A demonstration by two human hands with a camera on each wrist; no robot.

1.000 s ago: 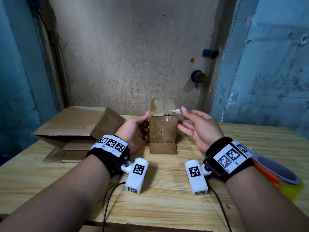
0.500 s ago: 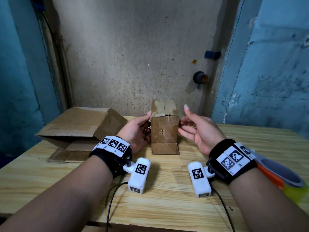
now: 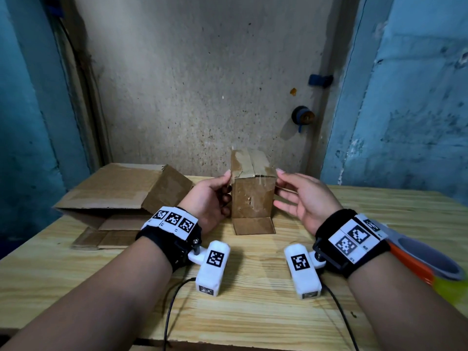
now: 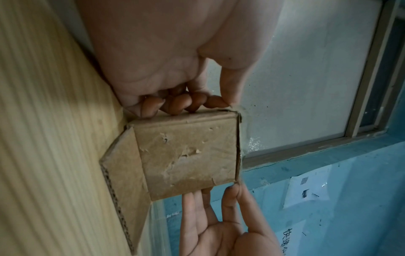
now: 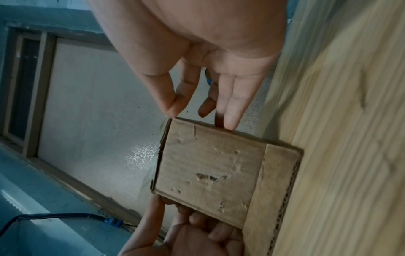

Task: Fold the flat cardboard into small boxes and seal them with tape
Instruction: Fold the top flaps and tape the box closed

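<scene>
On the wooden table [image 3: 253, 295], between my two hands, I see the small box [image 3: 252, 198] standing upright, its top flaps closed and crossed by a strip of clear tape [image 3: 240, 162]. One bottom flap [image 3: 254, 225] lies flat on the table toward me. My left hand [image 3: 211, 198] holds the box's left side: the fingers [image 4: 177, 105] are curled against that wall and the thumb reaches to the top corner. My right hand [image 3: 307, 198] is spread, fingers [image 5: 232, 110] straight and slightly apart, their tips touching the box's right side near the top edge; it grips nothing. At the table's left stands a larger box [image 3: 121, 193], lying on its side with flaps open. A tape roll [image 3: 430, 264] hangs on my right forearm.
</scene>
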